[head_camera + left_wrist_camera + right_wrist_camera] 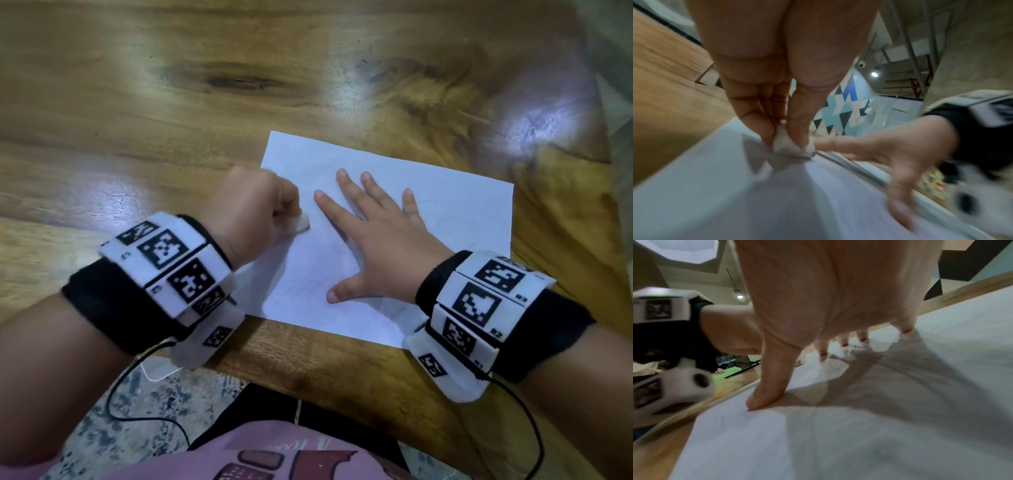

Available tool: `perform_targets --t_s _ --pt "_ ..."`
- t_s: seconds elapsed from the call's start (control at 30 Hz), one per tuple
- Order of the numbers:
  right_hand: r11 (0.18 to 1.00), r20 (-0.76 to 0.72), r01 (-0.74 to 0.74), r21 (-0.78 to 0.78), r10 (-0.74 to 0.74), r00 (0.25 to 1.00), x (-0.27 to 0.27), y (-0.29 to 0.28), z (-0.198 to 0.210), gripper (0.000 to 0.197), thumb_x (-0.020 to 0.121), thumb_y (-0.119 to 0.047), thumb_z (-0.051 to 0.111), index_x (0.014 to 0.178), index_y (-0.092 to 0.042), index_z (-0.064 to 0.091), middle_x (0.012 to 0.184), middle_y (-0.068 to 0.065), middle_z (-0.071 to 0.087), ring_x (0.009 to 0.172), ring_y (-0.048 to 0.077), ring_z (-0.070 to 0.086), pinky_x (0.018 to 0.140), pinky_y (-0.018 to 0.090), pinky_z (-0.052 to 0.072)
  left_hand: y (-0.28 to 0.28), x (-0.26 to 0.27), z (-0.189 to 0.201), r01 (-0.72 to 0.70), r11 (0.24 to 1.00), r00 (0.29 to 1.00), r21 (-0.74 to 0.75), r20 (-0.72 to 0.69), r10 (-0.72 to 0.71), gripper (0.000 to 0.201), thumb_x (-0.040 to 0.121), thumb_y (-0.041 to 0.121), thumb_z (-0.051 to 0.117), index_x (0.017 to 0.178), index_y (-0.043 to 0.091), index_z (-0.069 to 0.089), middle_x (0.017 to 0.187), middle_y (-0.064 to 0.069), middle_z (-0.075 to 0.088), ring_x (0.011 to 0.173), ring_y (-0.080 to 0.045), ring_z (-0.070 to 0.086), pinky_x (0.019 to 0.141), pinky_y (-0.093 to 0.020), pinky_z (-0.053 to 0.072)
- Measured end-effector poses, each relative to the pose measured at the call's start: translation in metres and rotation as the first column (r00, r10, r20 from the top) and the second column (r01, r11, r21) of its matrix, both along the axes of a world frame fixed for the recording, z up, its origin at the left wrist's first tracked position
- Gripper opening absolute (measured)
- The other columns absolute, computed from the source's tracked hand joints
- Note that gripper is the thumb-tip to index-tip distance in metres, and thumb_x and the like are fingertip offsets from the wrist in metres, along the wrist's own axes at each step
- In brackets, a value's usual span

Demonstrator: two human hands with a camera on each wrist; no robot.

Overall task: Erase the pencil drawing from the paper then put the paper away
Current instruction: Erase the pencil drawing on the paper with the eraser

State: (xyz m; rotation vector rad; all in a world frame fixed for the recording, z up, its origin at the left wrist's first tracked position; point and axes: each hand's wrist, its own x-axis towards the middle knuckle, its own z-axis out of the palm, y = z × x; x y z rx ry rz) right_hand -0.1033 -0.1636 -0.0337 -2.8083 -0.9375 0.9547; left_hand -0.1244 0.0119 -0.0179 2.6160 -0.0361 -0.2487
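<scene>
A white sheet of paper (442, 219) with faint pencil lines lies on the wooden table (171, 120), near its front edge. My left hand (260, 209) pinches a small white eraser (303, 224) and holds its tip down on the left part of the sheet. In the left wrist view the eraser (791, 144) sits between thumb and fingers, its smudged end on the paper (777, 203). My right hand (380, 236) lies flat on the middle of the sheet, fingers spread. The right wrist view shows the thumb (766, 395) and fingertips pressing the paper (859, 443).
The table's front edge (342, 383) runs just below the sheet, with speckled floor (137, 404) and my pink shirt (257, 459) beneath. A yellow-brown patch of table (565, 222) lies right of the sheet. Wrist-band cables (534, 431) hang below both arms.
</scene>
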Motion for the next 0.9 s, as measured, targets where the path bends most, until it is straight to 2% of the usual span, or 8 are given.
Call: perform_targets --t_s 0.13,0.23,0.37,0.53,0.63,0.73,0.8,0.9 --pt "1.000 0.027 0.010 0.002 -0.010 1.000 0.000 0.001 0.000 0.124 0.058 -0.069 0.070 0.145 -0.041 -0.014 0.152 -0.008 -0.030 0.141 0.017 -0.026 0.113 0.058 -0.006 0.008 -0.026 0.004 0.135 0.990 0.965 -0.043 -0.220 -0.141 0.017 0.071 0.025 0.073 0.060 0.015 0.064 0.052 0.010 0.054 0.053 -0.003 0.049 0.051 -0.007 0.033" --pt "1.000 0.038 0.018 0.005 -0.018 0.999 -0.001 0.001 -0.001 0.124 0.057 -0.069 0.070 0.144 -0.043 -0.013 0.153 -0.009 -0.029 0.142 0.017 -0.025 0.114 0.057 -0.005 0.012 -0.004 0.005 0.000 1.000 0.997 -0.028 -0.075 -0.002 0.011 0.072 0.022 0.072 0.075 0.012 0.069 0.061 0.000 0.060 0.063 -0.020 0.057 0.055 -0.009 0.033" --pt "1.000 0.039 0.011 -0.006 -0.010 0.999 0.000 0.001 -0.001 0.123 0.057 -0.070 0.069 0.144 -0.044 -0.014 0.153 -0.009 -0.029 0.141 0.017 -0.025 0.114 0.057 -0.005 0.015 0.005 0.001 -0.062 0.998 0.998 0.011 0.006 0.062 0.015 0.073 0.025 0.071 0.074 0.010 0.067 0.060 -0.003 0.055 0.061 -0.020 0.050 0.050 -0.026 0.023" --pt "0.999 0.045 0.001 -0.036 0.001 0.999 0.001 0.004 0.001 0.121 0.056 -0.070 0.070 0.142 -0.049 -0.012 0.153 -0.006 -0.027 0.142 0.021 -0.022 0.113 0.060 0.000 0.023 -0.024 0.001 0.050 0.998 0.981 -0.045 -0.186 -0.057 0.014 0.070 0.029 0.074 0.064 0.020 0.065 0.051 0.012 0.053 0.050 0.004 0.049 0.052 -0.004 0.036" --pt "0.995 0.080 -0.034 -0.099 0.042 0.996 0.004 0.012 0.005 0.120 0.054 -0.072 0.071 0.139 -0.054 -0.011 0.155 -0.001 -0.019 0.143 0.028 -0.012 0.110 0.062 0.013 0.022 -0.001 -0.001 -0.058 0.998 0.996 -0.012 -0.065 0.057 0.012 0.072 0.024 0.073 0.076 0.013 0.068 0.063 -0.002 0.062 0.057 -0.012 0.050 0.050 0.000 0.033" --pt "0.982 0.126 -0.100 -0.158 0.121 0.985 0.011 0.017 0.012 0.115 0.054 -0.072 0.070 0.139 -0.055 -0.006 0.151 0.004 0.000 0.136 0.031 0.007 0.096 0.052 0.032 0.019 0.006 -0.004 -0.068 0.997 0.997 0.026 -0.040 0.069 0.006 0.075 0.016 0.069 0.079 0.012 0.068 0.071 -0.005 0.061 0.068 -0.018 0.048 0.047 -0.009 0.031" --pt "0.982 0.126 -0.133 -0.131 0.149 0.981 0.025 0.017 0.018 0.102 0.058 -0.068 0.069 0.137 -0.059 0.004 0.145 0.001 0.012 0.129 0.028 0.016 0.088 0.046 0.033 0.019 0.002 -0.005 -0.053 0.998 0.999 0.030 -0.008 0.053 0.007 0.075 0.017 0.068 0.077 0.011 0.067 0.075 -0.007 0.063 0.069 -0.019 0.048 0.052 -0.022 0.026" --pt "0.970 0.132 -0.214 -0.119 0.229 0.965 0.049 0.020 0.023 0.092 0.064 -0.061 0.071 0.134 -0.065 0.011 0.151 -0.006 0.008 0.128 0.024 0.020 0.090 0.042 0.031 0.016 0.001 -0.005 -0.044 0.998 0.999 0.041 0.020 0.043 0.011 0.076 0.018 0.067 0.083 0.009 0.068 0.085 -0.011 0.067 0.073 -0.019 0.048 0.062 -0.022 0.027"
